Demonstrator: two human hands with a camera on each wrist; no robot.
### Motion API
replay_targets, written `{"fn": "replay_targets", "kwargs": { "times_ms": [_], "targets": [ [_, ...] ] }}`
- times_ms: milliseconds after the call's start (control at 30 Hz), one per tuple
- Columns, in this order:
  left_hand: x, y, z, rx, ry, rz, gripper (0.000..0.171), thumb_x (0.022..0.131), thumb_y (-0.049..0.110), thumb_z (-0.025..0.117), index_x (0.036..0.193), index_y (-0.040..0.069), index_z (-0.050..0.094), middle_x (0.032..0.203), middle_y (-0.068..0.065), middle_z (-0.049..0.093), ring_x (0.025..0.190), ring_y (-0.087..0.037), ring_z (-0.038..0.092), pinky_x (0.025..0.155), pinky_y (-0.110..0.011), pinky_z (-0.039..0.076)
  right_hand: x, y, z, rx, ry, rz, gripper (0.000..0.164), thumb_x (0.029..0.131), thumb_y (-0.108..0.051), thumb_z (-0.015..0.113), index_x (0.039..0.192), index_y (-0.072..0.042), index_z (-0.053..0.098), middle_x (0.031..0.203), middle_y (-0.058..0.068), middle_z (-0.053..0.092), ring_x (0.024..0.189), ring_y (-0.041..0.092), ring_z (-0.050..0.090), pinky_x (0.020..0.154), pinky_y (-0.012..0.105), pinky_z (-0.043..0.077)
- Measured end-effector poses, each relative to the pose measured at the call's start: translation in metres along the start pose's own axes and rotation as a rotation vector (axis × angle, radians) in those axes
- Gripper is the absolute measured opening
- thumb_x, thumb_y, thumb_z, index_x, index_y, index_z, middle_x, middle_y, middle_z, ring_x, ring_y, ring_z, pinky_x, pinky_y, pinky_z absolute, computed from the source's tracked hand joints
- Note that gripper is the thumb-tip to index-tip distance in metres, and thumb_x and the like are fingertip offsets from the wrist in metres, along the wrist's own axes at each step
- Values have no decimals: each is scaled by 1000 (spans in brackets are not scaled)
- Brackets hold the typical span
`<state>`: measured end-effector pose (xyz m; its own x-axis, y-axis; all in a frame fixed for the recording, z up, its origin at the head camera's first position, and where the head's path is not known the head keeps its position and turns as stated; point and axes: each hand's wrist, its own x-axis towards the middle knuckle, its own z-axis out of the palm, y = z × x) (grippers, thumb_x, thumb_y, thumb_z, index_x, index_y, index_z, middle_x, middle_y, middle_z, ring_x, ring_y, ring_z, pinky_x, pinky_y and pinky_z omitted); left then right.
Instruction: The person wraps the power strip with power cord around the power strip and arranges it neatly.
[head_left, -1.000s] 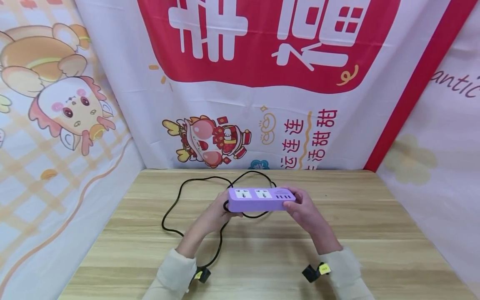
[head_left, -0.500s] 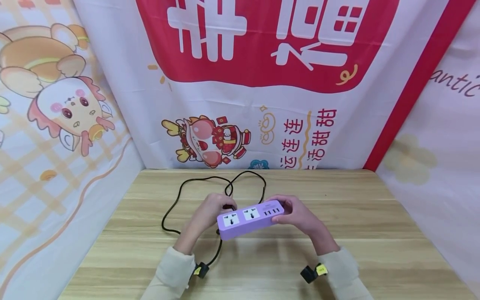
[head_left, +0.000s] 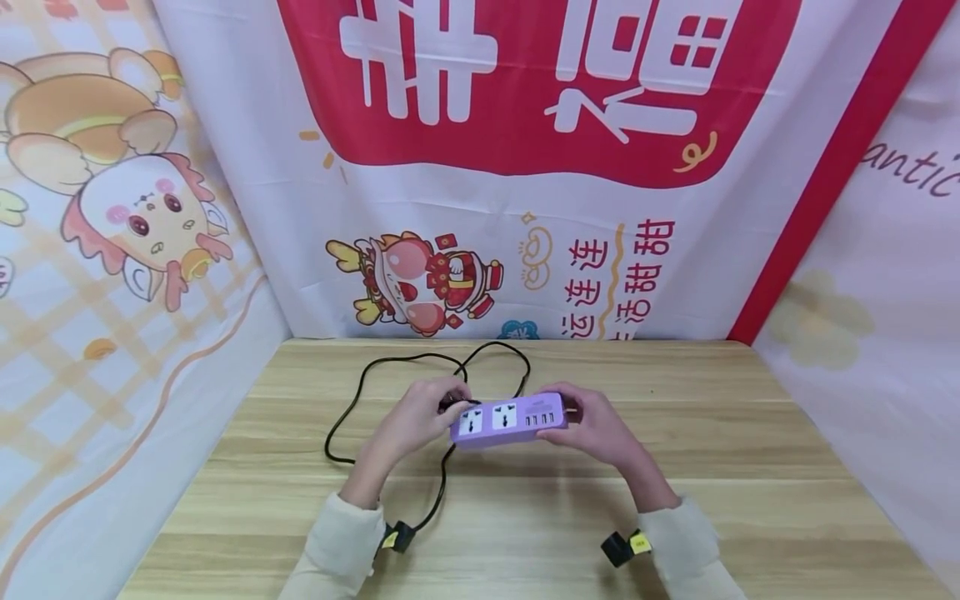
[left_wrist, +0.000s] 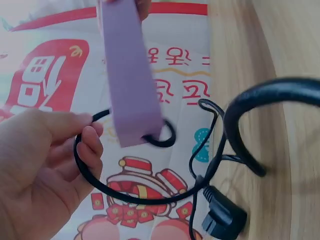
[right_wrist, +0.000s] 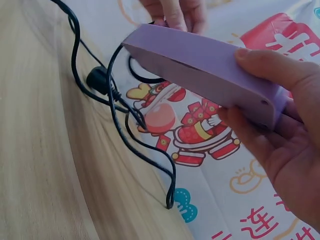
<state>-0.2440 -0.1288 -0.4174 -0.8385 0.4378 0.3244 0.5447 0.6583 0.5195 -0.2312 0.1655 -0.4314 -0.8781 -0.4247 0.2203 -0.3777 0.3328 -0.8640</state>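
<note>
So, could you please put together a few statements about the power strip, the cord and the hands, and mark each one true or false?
1. The right hand grips the power strip. True.
2. The power strip lies flat on the table. False: it is held up above the table.
3. The left hand pinches the cord. True.
4. The cord is bright white. False: it is black.
5. The power strip has two white sockets. True.
</note>
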Motion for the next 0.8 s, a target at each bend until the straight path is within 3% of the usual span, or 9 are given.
{"fn": "replay_targets", "kwargs": {
  "times_ms": [200, 400, 600, 700, 800],
  "targets": [
    [2, 11, 2, -65, 94, -61, 18, 95, 8, 67, 112, 5, 69, 98, -8, 73, 85, -14, 67, 75, -28, 59, -1, 3, -1, -20, 136, 6, 54, 81, -22, 84, 129, -15, 62, 122, 10, 66, 100, 24, 66, 81, 25, 59],
    [4, 18, 3, -127, 183, -149, 16, 94, 11, 67, 107, 2, 71, 91, -9, 74, 78, -13, 68, 69, -23, 58, 0, 0, 0, -27, 215, -49, 55, 82, -19, 83, 131, -11, 60, 125, 12, 65, 105, 27, 65, 82, 23, 59],
    [5, 24, 3, -215, 204, -97, 13, 96, 11, 66, 102, 1, 72, 84, -7, 74, 76, -17, 70, 70, -25, 60, 3, -5, 0, 35, 323, -84, 55, 84, -18, 81, 133, -7, 59, 127, 13, 64, 108, 29, 63, 82, 22, 59],
    [5, 25, 6, -291, 189, -74, 13, 97, 9, 64, 103, 1, 72, 83, -6, 74, 78, -20, 72, 73, -26, 60, 7, -6, -1, 94, 362, -39, 56, 84, -21, 82, 133, -9, 59, 127, 12, 63, 110, 27, 62, 84, 22, 58],
    [5, 25, 9, -385, 179, -95, 15, 97, 8, 63, 106, 1, 72, 87, -7, 75, 83, -20, 73, 78, -29, 60, 11, -6, -2, 152, 401, 27, 57, 82, -24, 83, 133, -10, 59, 127, 11, 62, 111, 24, 61, 86, 21, 57]
  ]
}}
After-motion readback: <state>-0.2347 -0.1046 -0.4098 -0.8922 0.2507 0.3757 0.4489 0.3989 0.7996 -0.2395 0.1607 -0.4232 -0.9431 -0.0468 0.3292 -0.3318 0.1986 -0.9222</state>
